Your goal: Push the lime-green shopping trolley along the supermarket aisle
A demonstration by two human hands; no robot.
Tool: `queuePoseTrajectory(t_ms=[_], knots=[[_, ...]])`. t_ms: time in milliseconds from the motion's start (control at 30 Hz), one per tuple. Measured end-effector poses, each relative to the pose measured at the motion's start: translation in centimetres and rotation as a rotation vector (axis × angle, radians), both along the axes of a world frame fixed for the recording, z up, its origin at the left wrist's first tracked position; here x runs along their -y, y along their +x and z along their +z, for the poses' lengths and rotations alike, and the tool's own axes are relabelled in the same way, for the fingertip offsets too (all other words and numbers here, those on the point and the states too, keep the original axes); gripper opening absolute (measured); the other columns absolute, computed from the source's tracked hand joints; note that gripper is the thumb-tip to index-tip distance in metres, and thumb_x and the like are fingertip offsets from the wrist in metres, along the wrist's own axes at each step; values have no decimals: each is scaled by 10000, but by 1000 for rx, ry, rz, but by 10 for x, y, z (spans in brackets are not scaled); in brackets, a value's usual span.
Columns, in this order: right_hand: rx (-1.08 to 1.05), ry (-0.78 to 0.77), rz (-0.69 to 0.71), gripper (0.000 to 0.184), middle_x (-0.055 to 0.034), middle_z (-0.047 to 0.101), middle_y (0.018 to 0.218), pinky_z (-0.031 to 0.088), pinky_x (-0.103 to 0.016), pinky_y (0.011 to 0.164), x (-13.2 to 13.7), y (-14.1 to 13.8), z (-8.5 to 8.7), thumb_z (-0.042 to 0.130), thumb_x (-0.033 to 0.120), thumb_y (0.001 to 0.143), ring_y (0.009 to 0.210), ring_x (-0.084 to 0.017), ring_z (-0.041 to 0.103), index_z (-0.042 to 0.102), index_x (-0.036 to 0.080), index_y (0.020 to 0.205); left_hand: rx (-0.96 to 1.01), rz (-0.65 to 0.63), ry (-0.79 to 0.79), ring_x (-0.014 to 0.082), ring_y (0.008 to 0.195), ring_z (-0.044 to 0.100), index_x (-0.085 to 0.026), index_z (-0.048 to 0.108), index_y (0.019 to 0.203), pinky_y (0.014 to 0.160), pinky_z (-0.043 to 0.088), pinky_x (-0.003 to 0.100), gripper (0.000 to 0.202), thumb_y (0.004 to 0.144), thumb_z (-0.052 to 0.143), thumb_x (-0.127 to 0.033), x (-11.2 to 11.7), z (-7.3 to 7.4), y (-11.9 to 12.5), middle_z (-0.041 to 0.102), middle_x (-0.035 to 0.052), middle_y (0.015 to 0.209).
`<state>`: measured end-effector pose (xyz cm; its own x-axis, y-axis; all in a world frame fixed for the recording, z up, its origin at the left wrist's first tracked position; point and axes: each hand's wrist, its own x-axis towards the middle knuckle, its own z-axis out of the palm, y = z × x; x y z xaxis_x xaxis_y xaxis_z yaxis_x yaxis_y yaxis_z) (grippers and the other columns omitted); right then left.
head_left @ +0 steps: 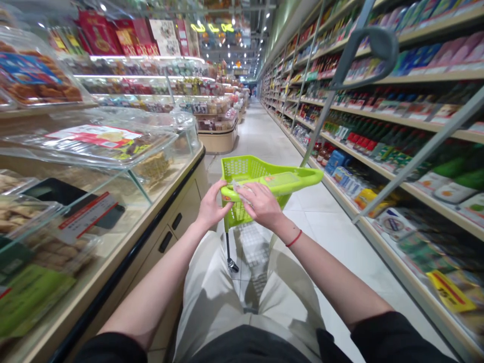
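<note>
— In the shop aisle, where do I see the green cart (293, 186)?

— It is right in front of the person. It stands on the pale floor (310, 227), with the food counter (189, 199) on the left and tall shelves (446, 76) on the right.

— What does the left hand (214, 204) do?

— It holds the near left corner of the cart. I see the thumb and fingers closed around the edge.

— And the right hand (264, 206)?

— It is on the near edge, just beside the left one. The fingers bend over a small clear thing (237, 185). I can't tell if they grip that, the cart or both. A red string (294, 238) goes around the wrist.

— What else do I see?

— A little wheel (232, 265) is near the person's pale trousers (212, 282). The counter has clear boxes (124, 143) and a price tag (91, 217). A yellow sign (451, 291) is low on the shelves.
</note>
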<state>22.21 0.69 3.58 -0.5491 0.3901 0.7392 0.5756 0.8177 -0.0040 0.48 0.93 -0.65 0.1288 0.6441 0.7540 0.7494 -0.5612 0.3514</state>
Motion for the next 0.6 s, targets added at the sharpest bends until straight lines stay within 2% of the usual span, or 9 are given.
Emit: queuePoseTrajectory(t_ms=[133,300,400,500,600], knots=[[-30,42,-18,467,-86,660,1241,439,-460,1088,-11,20,-2,512,104,837,1178,-259,585,664,258,1251,24,-16,-15,239,1290,592,-211,520,1321,1119,483,426,532,796,599,-240,-6,6,-17,616,83,1375],[-222,-1,-227,432,-108,695,1158,504,-449,991,-28,81,1,496,94,758,1105,-272,636,692,213,1124,82,-7,-41,225,1248,620,-187,523,1333,1036,547,370,551,787,573,-243,-16,7,-37,622,92,1366],[-284,-20,-291,407,-91,719,1088,508,-443,975,-35,108,-1,476,88,742,1055,-266,657,696,221,1058,110,-1,-61,232,1232,631,-180,536,1326,1001,569,367,548,786,575,-266,-19,8,-46,627,98,1364],[-312,-24,-295,405,-91,713,1099,515,-437,965,-36,114,-6,467,93,746,1071,-266,653,692,230,1054,128,0,-65,237,1222,639,-180,549,1324,990,578,374,544,791,587,-282,-18,11,-53,631,102,1364],[-341,-8,-265,405,-97,703,1086,519,-427,958,-31,107,-7,460,94,751,1071,-262,648,691,222,1058,93,28,-46,247,1222,639,-184,539,1345,1053,539,404,573,789,628,-293,-13,13,-58,622,108,1374]])
